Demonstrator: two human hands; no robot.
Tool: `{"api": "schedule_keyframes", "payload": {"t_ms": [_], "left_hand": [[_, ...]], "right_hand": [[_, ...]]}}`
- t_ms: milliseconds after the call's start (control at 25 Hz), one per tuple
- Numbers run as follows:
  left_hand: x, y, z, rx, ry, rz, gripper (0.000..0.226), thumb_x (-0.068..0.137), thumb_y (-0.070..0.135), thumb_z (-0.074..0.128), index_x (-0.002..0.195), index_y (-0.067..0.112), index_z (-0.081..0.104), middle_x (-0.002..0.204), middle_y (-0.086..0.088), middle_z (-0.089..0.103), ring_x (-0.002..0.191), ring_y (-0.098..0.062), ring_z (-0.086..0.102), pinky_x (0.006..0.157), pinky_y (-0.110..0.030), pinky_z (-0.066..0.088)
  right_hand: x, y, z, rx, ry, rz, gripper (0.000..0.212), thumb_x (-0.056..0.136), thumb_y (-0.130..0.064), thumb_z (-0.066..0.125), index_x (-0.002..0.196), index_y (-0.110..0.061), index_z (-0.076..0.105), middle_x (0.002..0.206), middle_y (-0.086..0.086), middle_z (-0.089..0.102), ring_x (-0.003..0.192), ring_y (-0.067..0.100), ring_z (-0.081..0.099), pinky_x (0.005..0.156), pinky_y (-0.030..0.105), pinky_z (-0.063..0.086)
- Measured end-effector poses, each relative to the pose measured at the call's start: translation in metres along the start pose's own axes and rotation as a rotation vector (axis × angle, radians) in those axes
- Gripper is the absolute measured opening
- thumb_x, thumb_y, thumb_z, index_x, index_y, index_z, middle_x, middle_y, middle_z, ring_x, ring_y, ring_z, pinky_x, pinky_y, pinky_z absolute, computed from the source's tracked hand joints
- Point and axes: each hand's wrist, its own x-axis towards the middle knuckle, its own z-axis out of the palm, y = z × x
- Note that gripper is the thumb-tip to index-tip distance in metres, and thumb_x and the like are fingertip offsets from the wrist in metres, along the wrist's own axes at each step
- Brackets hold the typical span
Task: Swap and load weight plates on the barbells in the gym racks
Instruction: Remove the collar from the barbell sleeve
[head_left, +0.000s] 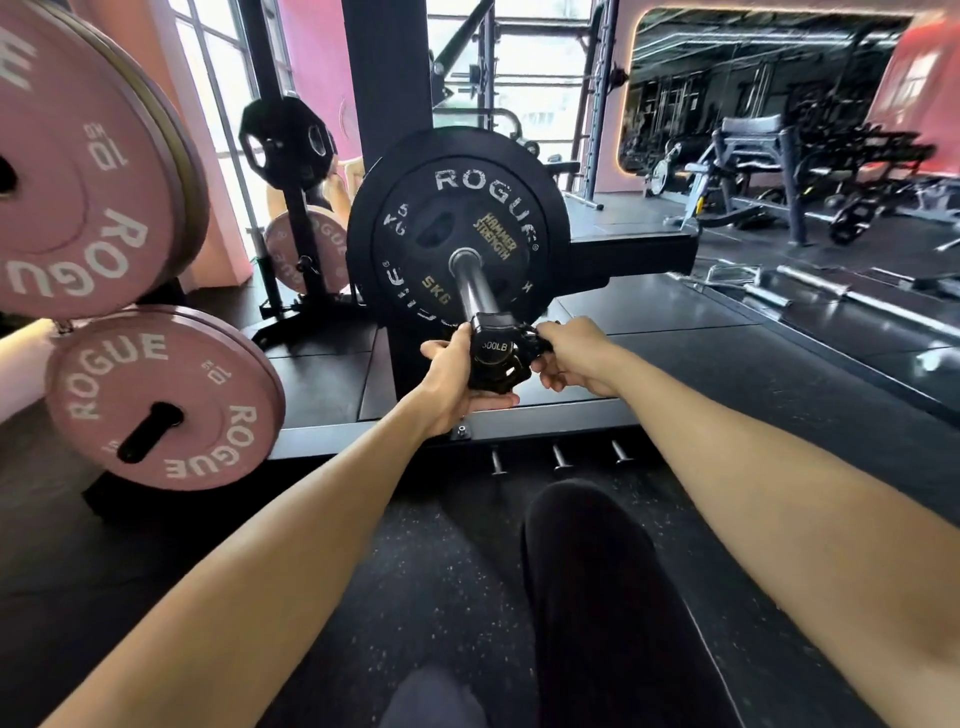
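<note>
We hold a collar (496, 358) at the tip of the bar (470, 280), both hands on it.

Our left hand (457, 376) cups the collar from below with fingers curled round it; our right hand (563, 358) pinches its lever. Further along the bar sit a small 5 kg plate (410, 244) and, behind it, a bigger black plate (363, 218).

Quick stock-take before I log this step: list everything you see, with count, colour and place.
Barbell sleeve: one, steel, centre, pointing at the camera.
Rogue plate: one, black, rearmost on the sleeve.
5 kg plate: one, black, in front of it.
Collar: one, black, at the sleeve's near end.
Pink plates: at least four, left storage pegs and far stand.
Black grip plate: one, upper far stand.
Bench: one, grey, right background.
Left hand: holds the collar.
Right hand: pinches the collar's lever.
</note>
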Motion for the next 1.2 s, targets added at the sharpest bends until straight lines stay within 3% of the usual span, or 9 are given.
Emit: {"api": "schedule_keyframes", "payload": {"t_ms": [160, 320, 440, 560, 720, 840, 1040, 1200], "left_hand": [[-0.015, 0.009, 0.015, 0.225, 0.031, 0.01, 0.061, 0.097, 0.061, 0.037, 0.125, 0.007, 0.027, 0.08, -0.02, 0.066, 0.051, -0.027, 0.066, 0.044, -0.029, 0.053], [0.003, 0.047, 0.045, 0.342, -0.012, 0.086, 0.069, 0.094, 0.067, 0.035, 0.127, 0.007, 0.024, 0.076, -0.018, 0.066, 0.045, -0.023, 0.06, 0.041, -0.022, 0.043], [0.032, 0.077, 0.071, 0.354, -0.124, 0.182, 0.076, 0.091, 0.07, 0.044, 0.124, 0.004, 0.025, 0.068, -0.016, 0.067, 0.045, -0.022, 0.059, 0.043, -0.024, 0.047], [0.072, 0.101, 0.092, 0.281, -0.22, 0.26, 0.063, 0.089, 0.056, 0.062, 0.118, 0.018, 0.022, 0.083, -0.015, 0.069, 0.056, -0.022, 0.065, 0.053, -0.029, 0.056], [0.142, 0.126, 0.129, 0.255, -0.302, 0.341, 0.054, 0.088, 0.027, 0.073, 0.12, 0.013, 0.033, 0.111, -0.013, 0.061, 0.079, -0.014, 0.07, 0.071, -0.031, 0.061], [0.195, 0.14, 0.158, 0.242, -0.334, 0.369, 0.046, 0.089, 0.01, 0.072, 0.119, 0.012, 0.036, 0.104, -0.01, 0.064, 0.083, -0.015, 0.068, 0.081, -0.035, 0.06], [0.318, 0.147, 0.201, 0.42, -0.281, 0.411, 0.052, 0.089, 0.005, 0.071, 0.13, 0.013, 0.039, 0.113, -0.007, 0.059, 0.112, -0.03, 0.062, 0.106, -0.045, 0.047], [0.408, 0.146, 0.221, 0.541, -0.227, 0.4, 0.061, 0.091, 0.007, 0.069, 0.144, 0.01, 0.038, 0.129, -0.008, 0.055, 0.122, -0.028, 0.055, 0.111, -0.043, 0.04]], "right_hand": [[-0.015, -0.007, -0.014, -0.011, 0.083, -0.003, 0.024, 0.091, -0.018, 0.039, 0.072, -0.008, 0.051, 0.041, 0.002, 0.052, 0.03, 0.017, 0.043, 0.033, 0.017, 0.031], [-0.012, -0.032, -0.049, 0.064, 0.172, -0.048, 0.027, 0.096, -0.022, 0.044, 0.069, -0.015, 0.043, 0.043, 0.001, 0.041, 0.028, 0.012, 0.031, 0.034, 0.013, 0.021], [0.003, -0.058, -0.082, 0.151, 0.208, -0.086, 0.028, 0.102, -0.028, 0.045, 0.076, -0.016, 0.043, 0.045, -0.001, 0.039, 0.03, 0.009, 0.029, 0.034, 0.015, 0.02], [0.027, -0.08, -0.116, 0.171, 0.246, -0.099, 0.026, 0.101, -0.03, 0.05, 0.08, -0.014, 0.045, 0.056, 0.005, 0.044, 0.038, 0.013, 0.036, 0.038, 0.02, 0.028], [0.082, -0.098, -0.163, 0.292, 0.295, -0.138, 0.025, 0.099, -0.025, 0.056, 0.081, -0.009, 0.05, 0.056, 0.005, 0.049, 0.038, 0.014, 0.047, 0.042, 0.024, 0.042], [0.133, -0.102, -0.194, 0.4, 0.328, -0.213, 0.022, 0.101, -0.02, 0.055, 0.082, -0.01, 0.049, 0.065, 0.008, 0.053, 0.038, 0.013, 0.051, 0.041, 0.023, 0.047], [0.247, -0.088, -0.251, 0.455, 0.398, -0.16, 0.014, 0.1, -0.02, 0.055, 0.099, -0.007, 0.058, 0.097, 0.01, 0.057, 0.063, 0.021, 0.058, 0.051, 0.028, 0.057], [0.332, -0.077, -0.279, 0.464, 0.477, -0.122, 0.014, 0.098, -0.017, 0.058, 0.106, -0.005, 0.059, 0.093, 0.008, 0.063, 0.067, 0.025, 0.065, 0.057, 0.032, 0.061]]}}
